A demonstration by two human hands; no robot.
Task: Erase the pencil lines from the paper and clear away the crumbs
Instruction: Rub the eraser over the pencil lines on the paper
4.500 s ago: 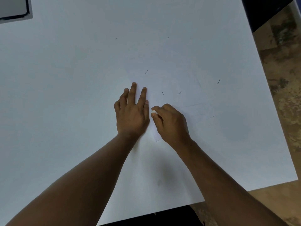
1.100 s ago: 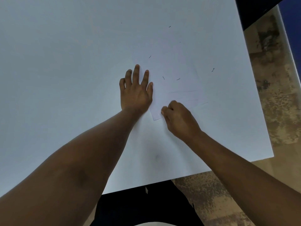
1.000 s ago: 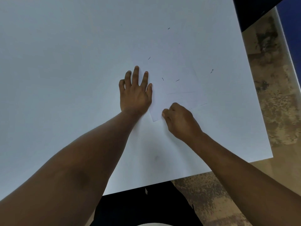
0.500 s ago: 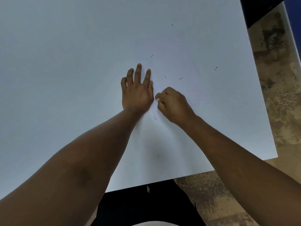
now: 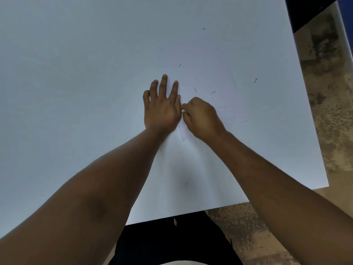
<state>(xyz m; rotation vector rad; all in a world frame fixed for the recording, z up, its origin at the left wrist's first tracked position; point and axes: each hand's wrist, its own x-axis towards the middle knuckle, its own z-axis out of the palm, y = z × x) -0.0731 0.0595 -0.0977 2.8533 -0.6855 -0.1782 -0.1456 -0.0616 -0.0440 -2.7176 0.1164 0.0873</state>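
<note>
Since half a second ago, right hand (image 5: 200, 117) has shifted slightly left, now touching left hand (image 5: 162, 108). Its curled fingers pinch a small white eraser (image 5: 183, 111), mostly hidden. Left hand lies flat, fingers spread, pressing the paper (image 5: 219, 96), whose edges barely show against the white table (image 5: 76, 73). Crumbs (image 5: 213, 92) lie beyond the hands.

arms: both bare, no sleeves | left hand (image 5: 162, 109): no rings | right hand (image 5: 202, 117): no rings | lap: dark clothing
</note>
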